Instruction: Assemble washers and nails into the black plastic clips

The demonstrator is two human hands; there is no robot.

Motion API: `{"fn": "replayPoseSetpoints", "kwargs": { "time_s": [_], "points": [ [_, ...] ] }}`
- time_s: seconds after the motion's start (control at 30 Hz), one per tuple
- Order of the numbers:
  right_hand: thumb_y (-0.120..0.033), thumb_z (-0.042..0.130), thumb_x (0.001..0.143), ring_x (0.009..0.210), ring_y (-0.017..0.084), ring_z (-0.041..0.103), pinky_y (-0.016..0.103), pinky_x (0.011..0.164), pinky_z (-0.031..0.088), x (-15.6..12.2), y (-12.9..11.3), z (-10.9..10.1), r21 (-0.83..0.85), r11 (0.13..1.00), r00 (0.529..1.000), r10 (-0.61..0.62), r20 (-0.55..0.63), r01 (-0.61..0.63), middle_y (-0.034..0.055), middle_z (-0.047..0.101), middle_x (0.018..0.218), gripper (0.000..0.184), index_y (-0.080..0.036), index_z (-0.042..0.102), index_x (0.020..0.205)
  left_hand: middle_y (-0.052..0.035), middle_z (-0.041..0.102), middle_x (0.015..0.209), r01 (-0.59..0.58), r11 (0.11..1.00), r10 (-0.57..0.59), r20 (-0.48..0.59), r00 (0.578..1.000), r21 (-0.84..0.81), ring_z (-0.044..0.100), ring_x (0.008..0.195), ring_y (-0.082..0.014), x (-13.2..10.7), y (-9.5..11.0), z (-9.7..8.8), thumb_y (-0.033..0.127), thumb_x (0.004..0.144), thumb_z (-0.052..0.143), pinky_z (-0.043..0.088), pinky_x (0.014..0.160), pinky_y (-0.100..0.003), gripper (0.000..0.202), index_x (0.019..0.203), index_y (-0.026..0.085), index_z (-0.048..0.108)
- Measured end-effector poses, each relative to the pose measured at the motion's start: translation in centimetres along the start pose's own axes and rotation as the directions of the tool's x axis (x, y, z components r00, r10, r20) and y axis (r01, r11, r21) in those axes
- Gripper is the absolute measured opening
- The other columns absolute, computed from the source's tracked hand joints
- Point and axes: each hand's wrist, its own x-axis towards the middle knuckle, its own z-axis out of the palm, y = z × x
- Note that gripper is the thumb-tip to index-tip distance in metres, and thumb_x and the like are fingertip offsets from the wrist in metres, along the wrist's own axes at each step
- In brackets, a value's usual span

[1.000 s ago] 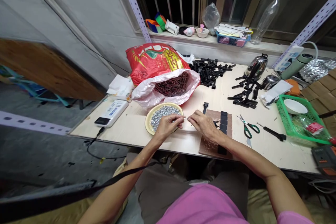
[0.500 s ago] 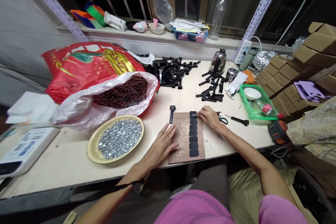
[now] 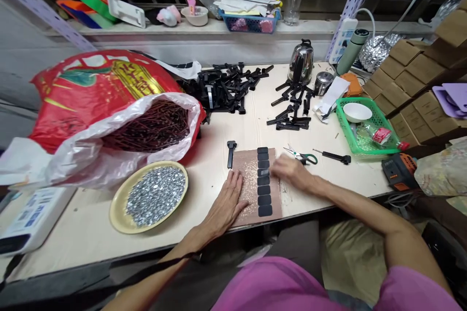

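"Gripping what, those 2 hands?"

"Left hand (image 3: 226,201) lies flat, fingers slightly spread, on the left side of the brown board (image 3: 246,156). Right hand (image 3: 292,172) is motion-blurred, fingers curled by the board's right edge; I can't tell whether they pinch anything."

"And the rest, from the left?"

"1 white device (image 3: 36,214), cut off by the frame. 1 red bag (image 3: 95,92) of dark reddish rods (image 3: 153,129), too tangled to count. 1 yellowish bowl (image 3: 117,217) of small silvery pieces (image 3: 156,197), likewise uncountable."

"Around the board?"

"1 black T-shaped piece (image 3: 230,154) by its upper left corner. Then 1 column of black pads (image 3: 264,189) on it, about 8; the top ones crowd together."

"Farther right?"

"1 pair of scissors (image 3: 310,158), just beyond the right hand, then 1 green basket (image 3: 372,151) holding 1 white bowl (image 3: 357,112) and 1 clear bottle (image 3: 379,135)."
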Motion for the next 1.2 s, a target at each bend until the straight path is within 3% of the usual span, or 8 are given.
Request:
{"fn": "replayPoseSetpoints", "kwargs": {
  "time_s": [0.1, 0.3, 0.6, 0.77, 0.87, 1.03, 1.1, 1.2],
  "points": [
    [-0.019, 0.036, 0.098, 0.078, 0.017, 0.052, 0.03, 0.061, 0.048, 2.2, 2.3, 0.0, -0.075, 0.982, 0.984, 0.175, 0.02, -0.173, 0.0067, 0.06, 0.079, 0.032, -0.014, 0.066, 0.087, -0.0194, 0.016, 0.156, 0.005, 1.0, -0.005, 0.011, 1.0, 0.02, 0.009, 0.142, -0.0339, 0.0, -0.1, 0.1, 0.035, 0.096, 0.032, 0.031, 0.108, -0.057, 0.072, 0.147, 0.023, -0.016],
    [-0.019, 0.033, 0.099, 0.078, 0.014, 0.053, 0.027, 0.068, 0.05, -1.5, -1.8, 1.7, 0.147, 0.985, 0.981, -0.115, 0.155, 0.092, 0.0045, 0.061, 0.083, 0.033, -0.019, 0.066, 0.094, -0.0192, 0.014, 0.156, 0.008, 1.0, -0.008, 0.008, 1.0, 0.015, 0.005, 0.143, -0.0334, 0.0, 0.0, 0.0, 0.035, 0.096, 0.031, 0.029, 0.109, -0.056, 0.07, 0.148, 0.022, -0.015],
    [-0.024, 0.039, 0.097, 0.084, 0.019, 0.053, 0.032, 0.072, 0.051, 0.6, 1.2, 0.1, 0.12, 0.991, 0.998, 0.059, 0.027, -0.061, 0.01, 0.061, 0.083, 0.031, -0.012, 0.066, 0.091, -0.0185, 0.017, 0.156, 0.016, 1.0, -0.016, 0.0, 1.0, -0.015, 0.006, 0.143, -0.0316, 0.1, -0.1, 0.3, 0.039, 0.096, 0.03, 0.027, 0.11, -0.055, 0.068, 0.149, 0.019, -0.007],
    [-0.021, 0.049, 0.092, 0.082, 0.019, 0.054, 0.034, 0.075, 0.05, 0.0, -3.0, -1.2, 0.339, 0.922, 0.982, 0.178, 0.063, -0.189, 0.0097, 0.062, 0.083, 0.022, -0.012, 0.067, 0.084, -0.0189, 0.022, 0.155, 0.036, 0.998, -0.037, -0.017, 0.999, -0.042, 0.011, 0.144, -0.0324, 0.1, 0.2, 0.2, 0.041, 0.096, 0.027, 0.028, 0.11, -0.055, 0.063, 0.15, 0.018, 0.003],
    [-0.023, 0.06, 0.085, 0.07, 0.012, 0.055, 0.026, 0.065, 0.049, -1.8, -7.9, -1.1, 0.663, 0.586, 0.885, 0.305, 0.352, -0.466, 0.0031, 0.061, 0.076, 0.012, -0.014, 0.067, 0.084, -0.0175, 0.03, 0.151, 0.096, 0.991, -0.106, -0.112, 0.988, -0.09, 0.023, 0.142, -0.031, 1.0, 0.1, -0.7, 0.039, 0.096, 0.028, 0.031, 0.109, -0.053, 0.056, 0.147, 0.018, 0.018],
    [-0.029, 0.076, 0.068, 0.042, 0.004, 0.041, 0.016, 0.039, 0.035, -4.2, -12.8, 1.2, 0.344, -0.408, 0.294, 0.182, 0.938, -0.846, -0.0063, 0.049, 0.051, 0.021, -0.014, 0.061, 0.07, -0.015, 0.061, 0.113, 0.316, 0.93, -0.363, -0.335, 0.869, -0.188, 0.057, 0.105, -0.0261, 3.5, -0.8, -3.2, 0.031, 0.093, 0.035, 0.045, 0.093, -0.047, 0.036, 0.123, 0.016, 0.049],
    [-0.027, 0.081, 0.06, 0.043, 0.003, 0.042, 0.015, 0.039, 0.035, -4.0, -13.0, 1.5, 0.326, -0.55, 0.261, 0.195, 0.945, -0.769, -0.0056, 0.051, 0.052, 0.026, -0.013, 0.061, 0.067, -0.0132, 0.062, 0.104, 0.344, 0.914, -0.4, -0.339, 0.852, -0.213, 0.057, 0.097, -0.0248, 3.9, -0.9, -3.9, 0.027, 0.091, 0.04, 0.048, 0.088, -0.044, 0.03, 0.114, 0.015, 0.054],
    [-0.031, 0.087, 0.051, 0.046, 0.003, 0.044, 0.015, 0.04, 0.034, -2.6, -12.2, 0.6, 0.457, -0.6, 0.374, 0.266, 0.888, -0.657, -0.0042, 0.054, 0.055, 0.036, -0.011, 0.064, 0.069, -0.0092, 0.063, 0.1, 0.316, 0.907, -0.393, -0.289, 0.873, -0.279, 0.057, 0.093, -0.0221, 3.6, -0.2, -4.5, 0.027, 0.09, 0.043, 0.049, 0.082, -0.038, 0.024, 0.107, 0.017, 0.057]
  ]
}}
